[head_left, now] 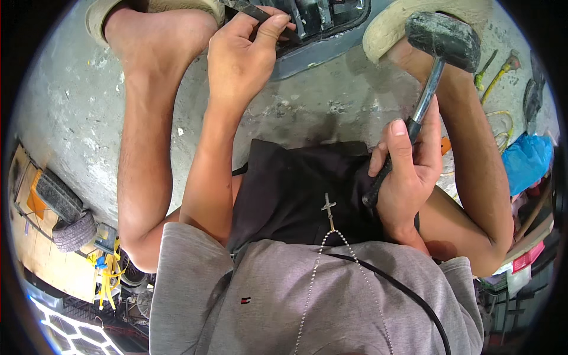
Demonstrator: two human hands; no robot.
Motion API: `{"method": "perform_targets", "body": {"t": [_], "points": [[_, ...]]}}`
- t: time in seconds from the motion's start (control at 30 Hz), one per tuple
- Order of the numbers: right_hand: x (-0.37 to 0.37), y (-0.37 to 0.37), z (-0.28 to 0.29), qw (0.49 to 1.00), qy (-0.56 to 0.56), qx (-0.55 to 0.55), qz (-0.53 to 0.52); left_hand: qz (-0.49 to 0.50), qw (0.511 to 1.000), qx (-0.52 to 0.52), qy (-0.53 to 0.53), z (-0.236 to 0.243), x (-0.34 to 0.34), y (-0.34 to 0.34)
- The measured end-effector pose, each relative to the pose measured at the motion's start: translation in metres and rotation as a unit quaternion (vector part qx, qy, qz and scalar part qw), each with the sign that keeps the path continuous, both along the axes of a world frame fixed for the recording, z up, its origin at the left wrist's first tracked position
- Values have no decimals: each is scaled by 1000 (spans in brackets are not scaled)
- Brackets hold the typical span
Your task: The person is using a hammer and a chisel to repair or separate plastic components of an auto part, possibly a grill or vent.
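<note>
My left hand is closed around a dark, flat metal bar, with the thumb pressed along it. The bar slants down to the right, and its lower end lies over the edge of a grey-rimmed part with black pieces inside. I cannot tell whether the bar touches it. My right hand grips the black handle of a rubber mallet. The mallet is held up over my right leg, its worn black head away from me and apart from the bar.
The grey-rimmed part sits on the stained concrete floor between my feet. To the right lie yellow-handled tools and a blue plastic bag. A tyre and a wooden board are at the lower left.
</note>
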State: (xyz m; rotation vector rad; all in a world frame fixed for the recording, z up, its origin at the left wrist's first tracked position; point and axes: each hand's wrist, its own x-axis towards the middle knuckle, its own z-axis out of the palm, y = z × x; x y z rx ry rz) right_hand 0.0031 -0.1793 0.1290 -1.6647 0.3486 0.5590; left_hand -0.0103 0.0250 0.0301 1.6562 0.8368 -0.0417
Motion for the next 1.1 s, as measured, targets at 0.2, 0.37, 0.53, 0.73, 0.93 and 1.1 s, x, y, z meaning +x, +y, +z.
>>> {"method": "perform_targets", "body": {"t": [0.2,0.37,0.53,0.73,0.93,1.1], "points": [[-1,5,-3,1000,1,-8,0,82,993,-47,-68,-20,-3,-12],[-1,8,-4,999,-4,-35,14,32,996,29,-72,-8,-1,-16],[-1,13,-4,1000,-3,-26,1,46,997,41,-49,-12,1,-16],[-2,7,-8,1000,-19,-14,2,-8,989,119,-84,-9,1,-19],[-1,10,-7,1000,-12,-14,-3,4,986,142,-91,-25,-6,-19],[-2,9,-6,1000,-20,-22,4,8,981,158,-115,-33,-7,-22]]}}
